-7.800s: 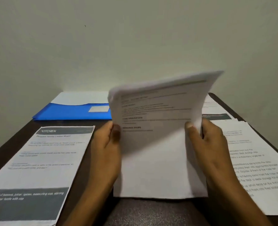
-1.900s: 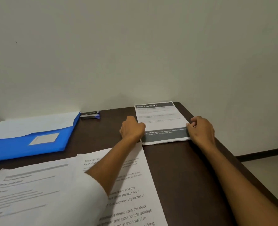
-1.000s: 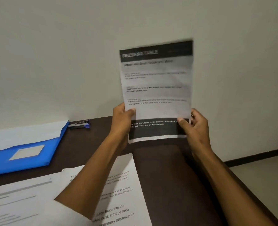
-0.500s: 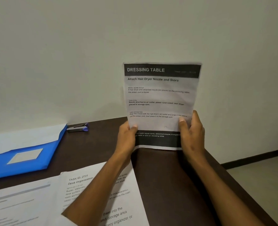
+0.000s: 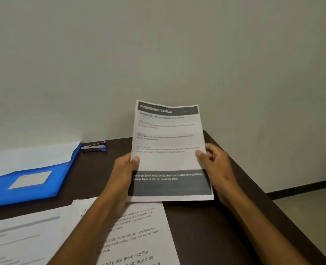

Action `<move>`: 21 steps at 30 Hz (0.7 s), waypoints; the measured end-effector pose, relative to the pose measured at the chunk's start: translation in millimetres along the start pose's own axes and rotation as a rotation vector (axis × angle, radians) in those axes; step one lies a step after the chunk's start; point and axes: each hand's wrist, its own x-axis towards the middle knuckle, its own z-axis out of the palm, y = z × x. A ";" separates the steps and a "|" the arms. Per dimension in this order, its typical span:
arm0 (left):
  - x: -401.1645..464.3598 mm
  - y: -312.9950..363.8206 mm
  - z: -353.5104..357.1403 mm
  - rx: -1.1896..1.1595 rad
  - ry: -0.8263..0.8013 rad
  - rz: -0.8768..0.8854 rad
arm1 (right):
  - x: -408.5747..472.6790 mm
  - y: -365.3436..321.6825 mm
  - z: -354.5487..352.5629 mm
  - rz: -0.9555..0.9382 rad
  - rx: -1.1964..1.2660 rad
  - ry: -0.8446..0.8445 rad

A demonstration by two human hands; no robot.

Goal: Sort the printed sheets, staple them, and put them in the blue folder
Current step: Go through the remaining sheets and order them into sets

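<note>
Since half a second ago the sheet point(image 5: 169, 150) has come down and tipped back, so it now leans away over the dark surface point(image 5: 206, 226) instead of standing straight up against the wall. Left hand point(image 5: 124, 175) pinches its left edge with the thumb on the printed face, and the right hand point(image 5: 214, 165) grips the right edge the same way, fingers curled behind the paper. Holding both sides like that keeps it flat enough to read, probably to check which pile it goes with. It's white with a dark "DRESSING TABLE" header and a grey band near the bottom; the small text is blurred. More printed sheets point(image 5: 139, 236) lie below it, the blue folder point(image 5: 24, 180) sits at left, and the stapler point(image 5: 94, 147) is just beyond it, untouched.
</note>
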 end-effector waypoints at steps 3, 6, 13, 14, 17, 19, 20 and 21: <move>4.6 -10.2 -8.4 -0.063 0.024 0.012 | -4.2 6.5 8.9 -0.045 -0.063 -0.014; 5.7 -14.9 -14.0 -0.170 -0.004 -0.005 | -7.0 9.1 12.4 -0.097 -0.100 -0.011; 8.2 -13.5 -19.3 -0.421 -0.059 -0.119 | -10.5 5.4 13.6 -0.134 -0.029 0.000; 7.3 -11.7 -19.9 -0.463 -0.069 -0.139 | -10.7 4.4 13.1 -0.133 -0.020 -0.008; 4.9 -7.8 -22.0 -0.544 -0.096 -0.145 | -11.2 3.5 11.7 -0.127 0.004 -0.041; 5.6 -8.8 -23.7 -0.557 -0.090 -0.127 | -12.0 3.1 12.0 -0.125 0.021 -0.061; 6.1 -9.2 -24.3 -0.560 -0.085 -0.122 | -12.3 3.0 12.8 -0.122 0.030 -0.069; 6.8 -10.2 -24.9 -0.559 -0.081 -0.122 | -12.7 3.0 13.5 -0.117 0.041 -0.077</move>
